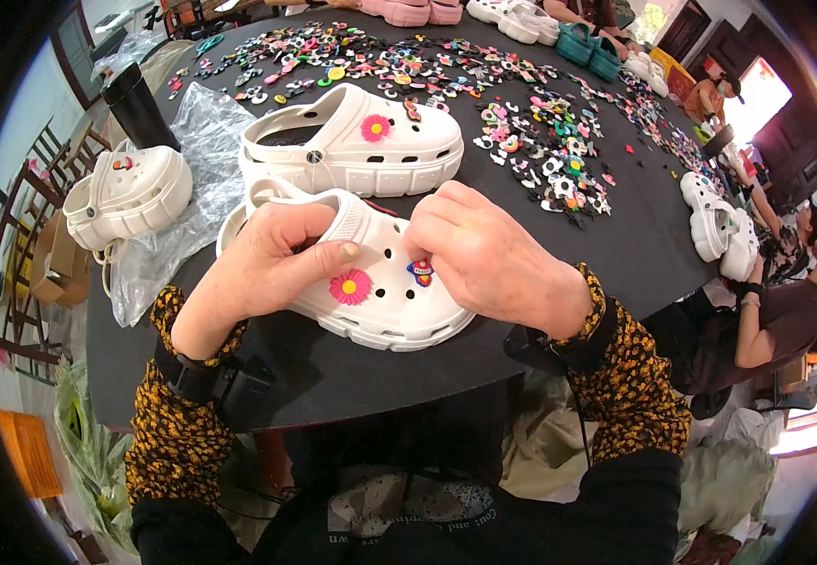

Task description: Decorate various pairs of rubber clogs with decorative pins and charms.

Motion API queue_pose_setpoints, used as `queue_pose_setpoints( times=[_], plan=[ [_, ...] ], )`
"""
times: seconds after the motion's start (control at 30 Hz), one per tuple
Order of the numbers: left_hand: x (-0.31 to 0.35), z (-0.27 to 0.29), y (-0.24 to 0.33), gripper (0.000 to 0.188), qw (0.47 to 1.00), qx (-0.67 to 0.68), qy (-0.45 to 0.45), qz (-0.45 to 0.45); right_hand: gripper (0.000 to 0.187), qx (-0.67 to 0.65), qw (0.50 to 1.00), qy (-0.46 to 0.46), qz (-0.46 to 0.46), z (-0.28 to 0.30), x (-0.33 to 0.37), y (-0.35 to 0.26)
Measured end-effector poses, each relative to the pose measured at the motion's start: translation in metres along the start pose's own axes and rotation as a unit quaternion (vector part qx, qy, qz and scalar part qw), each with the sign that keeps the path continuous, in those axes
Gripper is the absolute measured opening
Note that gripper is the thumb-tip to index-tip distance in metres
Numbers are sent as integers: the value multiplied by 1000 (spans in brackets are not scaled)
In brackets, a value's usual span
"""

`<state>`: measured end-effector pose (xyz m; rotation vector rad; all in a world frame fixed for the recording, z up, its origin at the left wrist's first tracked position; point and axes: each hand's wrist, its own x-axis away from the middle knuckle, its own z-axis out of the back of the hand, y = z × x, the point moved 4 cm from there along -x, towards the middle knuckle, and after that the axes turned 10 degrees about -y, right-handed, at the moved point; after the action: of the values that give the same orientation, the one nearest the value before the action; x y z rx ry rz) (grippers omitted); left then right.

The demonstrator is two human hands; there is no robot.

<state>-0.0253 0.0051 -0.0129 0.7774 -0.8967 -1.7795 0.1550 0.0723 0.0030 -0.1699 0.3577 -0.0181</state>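
L grip [267, 252] pinched on ridged white perf. clog [397, 313]; R grip [498, 256] curled by multicol. charm [420, 272], pinch unclear

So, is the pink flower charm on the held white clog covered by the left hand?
No, the pink flower charm shows whole on the white clog, just below the thumb tip of the left hand.
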Motion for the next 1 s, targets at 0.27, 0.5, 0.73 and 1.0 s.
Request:
queue_pose_setpoints(
  times=[0.27,0.5,0.73,1.0],
  plan=[
    [-1,-2,3,20,1000,20,-1,8,17,-32,999,14,-34,-1,0,-3],
    [-1,-1,-1,22,1000,-4,0,2,12,-8,998,-2,-58,-2,0,-4],
    [-1,-1,-1,21,999,37,4,7,21,-10,1000,-12,4,14,13,-11],
    [0,-1,0,21,999,40,-5,18,21,71,996,-24,42,17,10,-16]
  ],
)
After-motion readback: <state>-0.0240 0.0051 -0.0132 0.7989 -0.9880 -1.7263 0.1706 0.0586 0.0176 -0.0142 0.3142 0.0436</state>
